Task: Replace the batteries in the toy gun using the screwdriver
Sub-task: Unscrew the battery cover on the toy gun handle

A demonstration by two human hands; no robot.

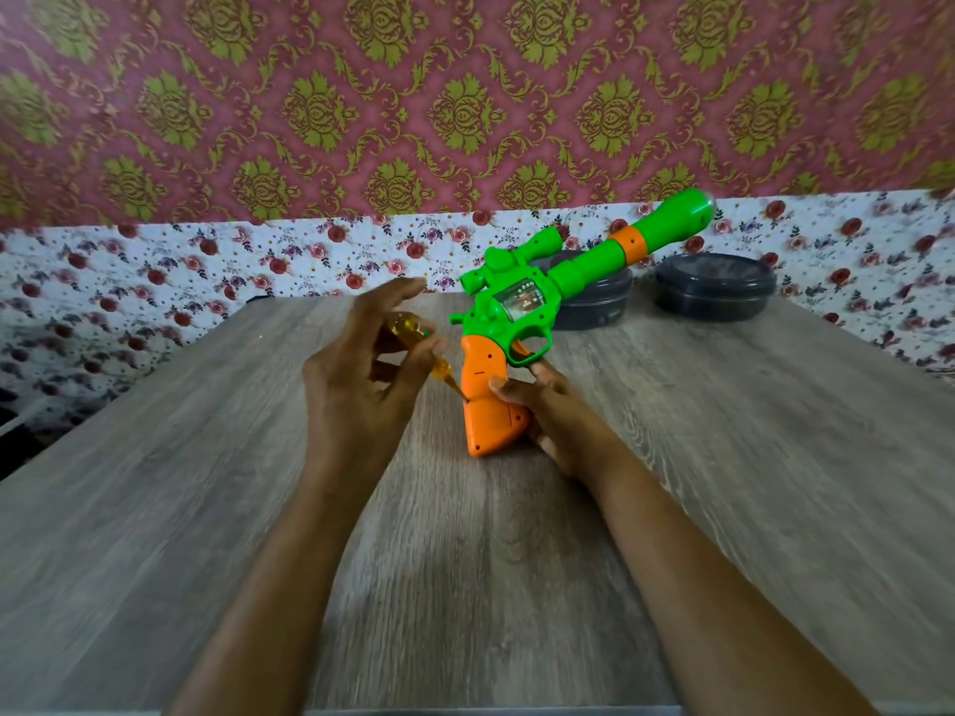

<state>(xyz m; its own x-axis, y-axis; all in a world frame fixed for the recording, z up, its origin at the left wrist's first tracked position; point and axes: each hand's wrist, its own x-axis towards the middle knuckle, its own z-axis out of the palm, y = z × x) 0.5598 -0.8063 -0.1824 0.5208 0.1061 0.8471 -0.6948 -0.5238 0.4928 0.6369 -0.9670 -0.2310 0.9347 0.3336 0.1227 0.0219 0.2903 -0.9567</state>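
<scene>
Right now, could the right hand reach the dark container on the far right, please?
Probably, once freed: the right hand grips the toy gun, and only table separates it from the dark container.

Middle of the table (pixel 465 586): toy gun (pixel 522 302), screwdriver (pixel 444 372) meeting its grip from the left; 1 container (pixel 594 307) behind it, 2nd container (pixel 715 286) far right.

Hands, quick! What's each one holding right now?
Left hand: holds the screwdriver.
Right hand: holds the toy gun by its orange grip.
</scene>
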